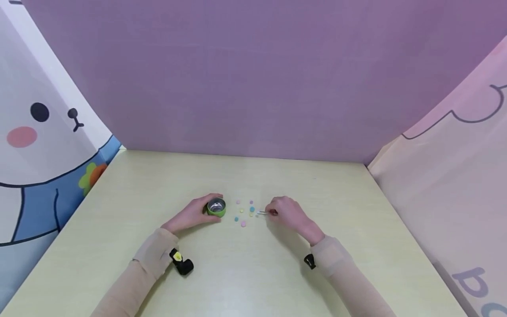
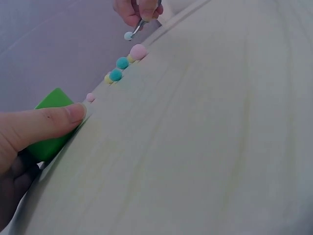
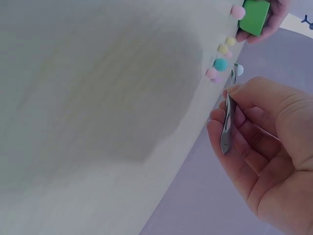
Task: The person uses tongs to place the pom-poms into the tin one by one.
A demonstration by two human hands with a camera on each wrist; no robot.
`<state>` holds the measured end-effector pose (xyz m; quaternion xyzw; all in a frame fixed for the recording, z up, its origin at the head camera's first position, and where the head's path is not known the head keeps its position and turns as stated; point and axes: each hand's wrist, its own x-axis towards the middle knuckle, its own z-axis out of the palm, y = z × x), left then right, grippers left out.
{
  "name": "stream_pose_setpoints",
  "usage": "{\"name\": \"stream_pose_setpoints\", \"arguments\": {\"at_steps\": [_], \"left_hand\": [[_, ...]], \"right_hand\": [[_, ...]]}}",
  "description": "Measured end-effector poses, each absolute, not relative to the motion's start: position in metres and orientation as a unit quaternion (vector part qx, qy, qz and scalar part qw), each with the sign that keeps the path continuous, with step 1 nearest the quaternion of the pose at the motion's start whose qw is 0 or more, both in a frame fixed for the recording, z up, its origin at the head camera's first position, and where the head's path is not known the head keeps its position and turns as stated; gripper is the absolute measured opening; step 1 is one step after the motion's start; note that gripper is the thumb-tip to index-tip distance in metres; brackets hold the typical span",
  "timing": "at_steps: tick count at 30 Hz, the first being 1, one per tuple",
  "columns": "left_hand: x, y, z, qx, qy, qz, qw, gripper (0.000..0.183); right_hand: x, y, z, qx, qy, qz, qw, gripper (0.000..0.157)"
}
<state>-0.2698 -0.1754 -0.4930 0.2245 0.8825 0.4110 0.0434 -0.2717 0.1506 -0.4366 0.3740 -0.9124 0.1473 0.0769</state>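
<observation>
tweezers (image 1: 262, 213) of shiny metal, slim and tapered, show just right of the lower centre in the head view, pinched between the fingers of the right hand (image 1: 288, 215). scattered to their left are small round balls (image 1: 243, 224) in pink, yellow, blue and lilac. further left, the left hand (image 1: 194, 214) curls thumb and fingers round a short cylindrical cup (image 1: 215, 214), green outside and bare silvery metal inside, its mouth facing up. the desk (image 1: 237, 273) is pale and smooth.

the left wrist view has the cup's smooth green wall at the left of the frame, the left thumb laid along it. the balls, matte and soft-looking, run in a slant towards the upper middle, where a pale bluish ball (image 2: 128, 36) sits at the tweezers' tips.

from the right wrist, the tweezers stand at the right of the frame, gleaming and narrowing upwards; thumb and fingers pinch them. the pale bluish ball shows beside the tips; whether they grip it, i cannot tell.
</observation>
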Motion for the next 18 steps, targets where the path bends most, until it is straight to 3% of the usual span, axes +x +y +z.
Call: {"name": "stream_pose_setpoints", "arguments": {"at_steps": [18], "left_hand": [[-0.272,-0.176,-0.496,0.225,0.882,0.412,0.043,0.076]], "right_hand": [[-0.279,0.117,-0.423,0.403,-0.9,0.157,0.06,0.024]]}}
